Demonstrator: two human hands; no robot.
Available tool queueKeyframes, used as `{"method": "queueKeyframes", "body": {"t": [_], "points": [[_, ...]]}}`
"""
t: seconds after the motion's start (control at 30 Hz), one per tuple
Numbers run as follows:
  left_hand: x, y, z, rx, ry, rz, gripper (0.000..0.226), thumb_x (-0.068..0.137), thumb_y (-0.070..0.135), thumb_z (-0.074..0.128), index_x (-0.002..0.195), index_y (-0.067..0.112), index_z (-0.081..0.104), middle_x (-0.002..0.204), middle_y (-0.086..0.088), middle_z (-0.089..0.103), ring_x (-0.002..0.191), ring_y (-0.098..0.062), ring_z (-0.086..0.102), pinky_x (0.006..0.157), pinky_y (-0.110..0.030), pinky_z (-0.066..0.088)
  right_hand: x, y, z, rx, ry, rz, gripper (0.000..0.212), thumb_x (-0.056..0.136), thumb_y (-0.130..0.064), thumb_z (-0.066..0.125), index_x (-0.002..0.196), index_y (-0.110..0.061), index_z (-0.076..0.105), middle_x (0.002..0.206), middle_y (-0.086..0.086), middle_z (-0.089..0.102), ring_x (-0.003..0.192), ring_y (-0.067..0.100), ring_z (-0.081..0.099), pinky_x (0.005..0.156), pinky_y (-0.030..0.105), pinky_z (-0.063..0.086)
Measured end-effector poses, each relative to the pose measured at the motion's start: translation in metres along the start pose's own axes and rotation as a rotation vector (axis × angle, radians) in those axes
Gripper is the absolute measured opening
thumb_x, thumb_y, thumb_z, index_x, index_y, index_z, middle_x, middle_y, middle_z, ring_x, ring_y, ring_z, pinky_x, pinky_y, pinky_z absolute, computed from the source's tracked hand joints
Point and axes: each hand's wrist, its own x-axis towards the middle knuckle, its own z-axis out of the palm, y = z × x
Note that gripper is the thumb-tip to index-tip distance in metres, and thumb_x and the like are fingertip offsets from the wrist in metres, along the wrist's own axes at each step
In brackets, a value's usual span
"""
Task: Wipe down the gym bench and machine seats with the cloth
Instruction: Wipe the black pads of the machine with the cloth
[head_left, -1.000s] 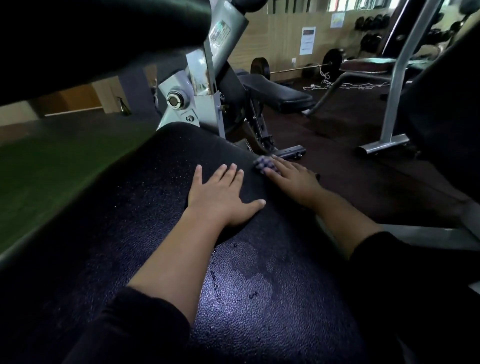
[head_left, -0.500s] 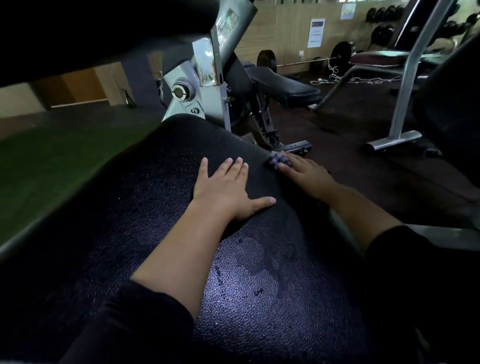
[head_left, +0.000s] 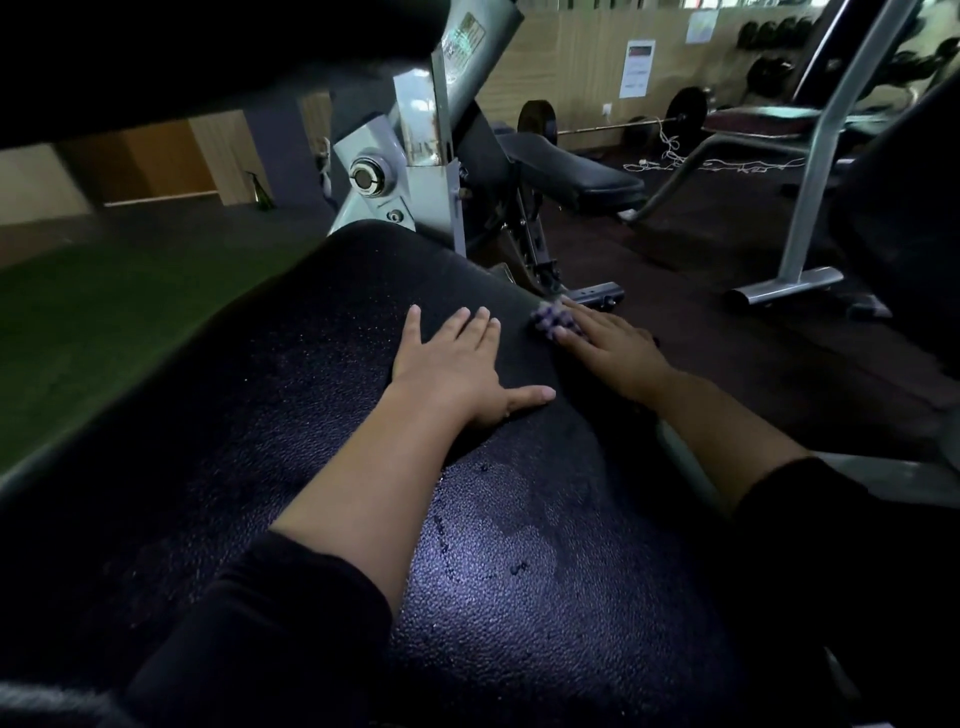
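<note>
pressing one cloth (head_left: 555, 321) under right hand (head_left: 613, 347), left hand (head_left: 457, 369) flat, fingers spread, on one pad (head_left: 260, 395).

Black pebbled bench pad (head_left: 311, 415), purple-and-white checked cloth (head_left: 551, 321), black sleeves (head_left: 270, 623), green floor (head_left: 104, 322).

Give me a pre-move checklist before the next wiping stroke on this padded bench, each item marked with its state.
1. Cloth under right hand: ok.
2. Cloth touching the bench pad edge: ok.
3. Left hand flat, bracing on the pad: ok.
4. Wet patch near the forearm wiped dry: not ok.
5. Pad top free of loose items: ok.
6. Cloth clean enough: cannot tell.
</note>
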Motion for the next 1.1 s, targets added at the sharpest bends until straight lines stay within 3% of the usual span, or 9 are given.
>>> {"method": "queueKeyframes", "body": {"t": [0.17,0.37,0.57,0.77,1.0,1.1], "points": [[-0.001,0.000,-0.002,-0.003,-0.013,0.007,0.103,0.080,0.083,0.023,0.154,0.017,-0.006,0.162,0.004,-0.010,0.148,-0.010,-0.012,0.115,-0.052,-0.016,-0.014,-0.039,0.009,-0.043,-0.027,-0.039,0.055,0.100,-0.051,0.027,0.151,-0.037,0.013,0.159,-0.019,0.005,0.147,0.015,0.008,0.116,0.040,0.002],[-0.018,0.001,-0.006,-0.024,-0.020,0.034,0.104,0.080,0.082,0.030,0.155,0.018,-0.002,0.162,0.003,-0.010,0.148,-0.011,-0.011,0.115,-0.048,-0.016,-0.067,-0.047,0.010,-0.036,-0.043,-0.011,0.054,0.101,-0.051,0.025,0.151,-0.038,0.009,0.159,-0.018,0.003,0.148,0.012,0.003,0.118,0.037,-0.002],[-0.063,-0.013,0.001,0.022,-0.003,0.108,0.077,0.092,0.071,0.019,0.154,0.031,0.000,0.162,0.006,-0.009,0.148,-0.008,-0.009,0.117,-0.047,-0.012,-0.097,-0.055,0.008,-0.043,-0.040,-0.008,0.055,0.100,-0.054,0.026,0.151,-0.039,0.012,0.158,-0.021,0.005,0.148,0.011,0.004,0.118,0.037,-0.004],[-0.102,-0.038,0.013,0.025,0.134,0.150,0.062,0.097,0.063,0.018,0.153,0.038,0.009,0.162,0.013,0.001,0.147,-0.003,-0.003,0.120,-0.043,-0.006,-0.111,-0.060,0.006,-0.028,-0.036,-0.016,0.054,0.099,-0.054,0.026,0.150,-0.042,0.012,0.159,-0.020,0.006,0.147,0.012,0.005,0.117,0.037,-0.003],[-0.099,-0.039,0.014,-0.063,0.231,0.112,0.051,0.105,0.035,0.022,0.155,0.026,0.015,0.161,0.012,0.011,0.147,-0.002,0.006,0.121,-0.037,-0.001,-0.091,-0.080,0.009,-0.077,-0.048,-0.027,0.056,0.099,-0.055,0.023,0.151,-0.039,0.012,0.159,-0.019,0.002,0.148,0.016,0.007,0.116,0.039,0.001],[-0.097,-0.040,0.015,-0.079,0.244,0.098,0.050,0.105,0.030,0.022,0.154,0.022,0.017,0.161,0.010,0.012,0.147,-0.003,0.007,0.121,-0.034,-0.001,-0.114,-0.095,0.014,-0.096,-0.043,-0.149,0.056,0.093,-0.066,0.015,0.145,-0.049,0.002,0.157,-0.023,0.001,0.147,0.011,0.006,0.116,0.038,-0.001]]}}
